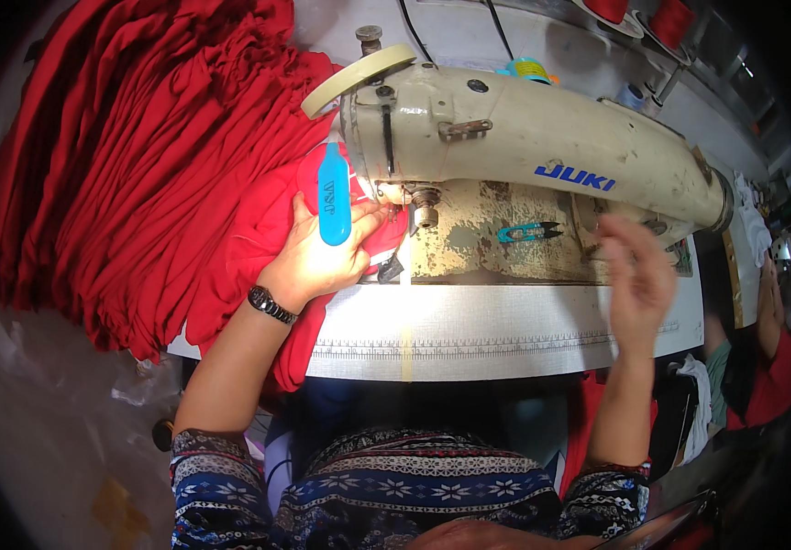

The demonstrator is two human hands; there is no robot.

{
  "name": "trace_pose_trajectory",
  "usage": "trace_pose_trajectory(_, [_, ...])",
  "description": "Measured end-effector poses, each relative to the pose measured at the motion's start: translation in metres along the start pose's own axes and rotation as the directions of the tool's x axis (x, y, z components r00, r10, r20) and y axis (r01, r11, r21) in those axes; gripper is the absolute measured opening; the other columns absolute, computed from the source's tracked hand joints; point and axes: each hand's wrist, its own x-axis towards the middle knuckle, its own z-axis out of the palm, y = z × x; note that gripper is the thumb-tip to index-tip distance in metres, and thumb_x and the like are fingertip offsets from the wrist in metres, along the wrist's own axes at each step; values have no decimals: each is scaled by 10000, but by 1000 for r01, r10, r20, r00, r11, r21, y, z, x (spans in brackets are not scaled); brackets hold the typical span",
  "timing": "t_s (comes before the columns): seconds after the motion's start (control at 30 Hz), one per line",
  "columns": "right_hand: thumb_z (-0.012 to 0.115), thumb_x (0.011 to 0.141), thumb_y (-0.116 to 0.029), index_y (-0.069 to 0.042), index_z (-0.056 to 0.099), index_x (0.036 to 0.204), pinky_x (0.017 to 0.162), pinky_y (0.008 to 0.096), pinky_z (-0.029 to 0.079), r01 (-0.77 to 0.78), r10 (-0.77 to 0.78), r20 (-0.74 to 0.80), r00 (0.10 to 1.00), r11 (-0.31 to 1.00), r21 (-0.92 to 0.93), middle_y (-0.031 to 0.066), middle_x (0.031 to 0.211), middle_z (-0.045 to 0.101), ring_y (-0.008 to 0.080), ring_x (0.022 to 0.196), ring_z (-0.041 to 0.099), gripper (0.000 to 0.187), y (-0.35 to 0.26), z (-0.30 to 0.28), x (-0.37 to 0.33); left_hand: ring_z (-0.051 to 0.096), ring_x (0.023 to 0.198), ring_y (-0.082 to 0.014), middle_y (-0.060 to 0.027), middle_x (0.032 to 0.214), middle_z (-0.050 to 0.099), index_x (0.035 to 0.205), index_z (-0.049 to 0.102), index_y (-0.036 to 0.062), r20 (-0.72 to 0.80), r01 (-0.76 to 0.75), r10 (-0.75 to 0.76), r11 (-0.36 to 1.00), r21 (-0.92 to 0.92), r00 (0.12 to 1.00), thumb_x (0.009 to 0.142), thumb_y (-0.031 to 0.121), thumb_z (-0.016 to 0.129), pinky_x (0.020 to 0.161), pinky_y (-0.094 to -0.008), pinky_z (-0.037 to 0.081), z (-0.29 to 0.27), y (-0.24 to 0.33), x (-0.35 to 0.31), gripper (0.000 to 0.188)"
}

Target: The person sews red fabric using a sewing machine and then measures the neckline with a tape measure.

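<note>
My left hand [326,252] lies on red fabric [262,202] beside the needle area of a cream sewing machine [505,128]. Its fingers stretch toward the presser foot, and a blue elongated plastic piece [334,215] covers part of them from above. A dark watch [271,304] is on that wrist. On the right, my right hand [638,275] is raised near the far end of the machine, its fingers smeared by motion. I cannot tell whether it holds anything. Thread snips [530,232] with a blue handle and black blades rest on the worn machine bed [469,247].
A large heap of gathered red fabric [129,174] fills the left side. A pale yellow tape roll [359,81] leans on the machine head. Red thread cones [670,23] stand at the back right. A ruler strip [496,346] runs along the white table's front [469,312].
</note>
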Motion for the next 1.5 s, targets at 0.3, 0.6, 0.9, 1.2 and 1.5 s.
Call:
trace_pose_trajectory(0.3, [619,1019,-343,28,636,1306,988,295,477,-583,522,-314,793,800,-140,140,1233,687,185,1138,637,469,193,-163,99,548,1300,-297,-133,1354,626,1322,623,33,31,17,-17,1000,-3,999,797,32,553,1124,-444,397,1,-4,4,530])
trace_pose_trajectory(0.6, [551,1057,-354,68,609,1306,1016,318,456,-360,153,-699,699,919,-159,124,1290,644,189,1169,599,494,217,-107,-17,535,1305,-251,-83,1353,630,1322,634,96,12,99,-99,995,17,995,819,101,561,1085,-511,326,2,3,-4,508])
trace_pose_trajectory(0.9, [630,1010,-362,63,638,1260,872,323,526,-624,710,-291,642,704,339,138,1135,705,209,996,674,494,210,-165,82,422,1402,-353,-192,1518,453,1422,485,82,17,254,-257,941,-222,966,918,611,566,1152,-660,171,23,-4,11,735])
trace_pose_trajectory(1.2, [647,999,-363,68,648,1218,897,324,519,-260,489,-375,788,815,518,118,1132,707,186,1000,670,483,238,-143,44,345,1478,-325,-74,1521,488,1520,396,268,129,380,-366,918,-111,922,888,708,563,1135,-701,61,12,20,16,788])
trace_pose_trajectory(1.5, [615,988,-393,52,706,1105,799,331,509,-751,764,51,643,642,-156,114,1005,726,186,861,665,469,220,-181,125,251,1516,-355,-125,1616,341,1543,401,170,288,468,-438,883,-41,851,864,761,537,1122,-770,7,0,19,21,910])
